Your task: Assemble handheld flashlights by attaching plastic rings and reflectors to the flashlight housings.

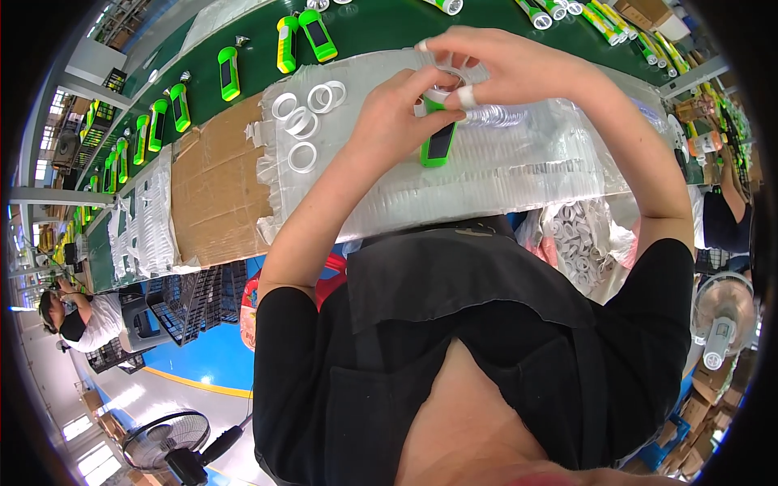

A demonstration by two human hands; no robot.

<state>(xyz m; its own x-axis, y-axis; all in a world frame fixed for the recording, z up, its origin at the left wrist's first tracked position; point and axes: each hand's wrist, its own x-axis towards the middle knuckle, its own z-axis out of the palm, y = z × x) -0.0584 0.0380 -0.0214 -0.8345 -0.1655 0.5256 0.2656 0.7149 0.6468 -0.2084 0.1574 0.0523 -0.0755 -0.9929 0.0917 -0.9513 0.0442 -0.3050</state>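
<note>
A green flashlight [438, 147] with a dark panel stands out below my hands, its head end toward the far side of the bench. My left hand [395, 113] is closed on it near the head, thumb and forefinger pinching. Curled over the same end is my right hand [510, 66], white tape on its thumb and a fingertip, its fingers closed around a round clear piece [460, 74] at the head. Fingers partly hide how that piece sits. Beside my right hand lies a row of clear discs [498, 117]. Several white rings [302, 157] lie left of my left forearm.
Plastic-covered cardboard [356, 190] lies over the green bench. Green flashlights [229, 73] line its far side, more at far right [535, 14]. A bag of white rings [579, 243] hangs by my lap. Black crates [194, 296], fans [166, 441] and other people [89, 320] are around.
</note>
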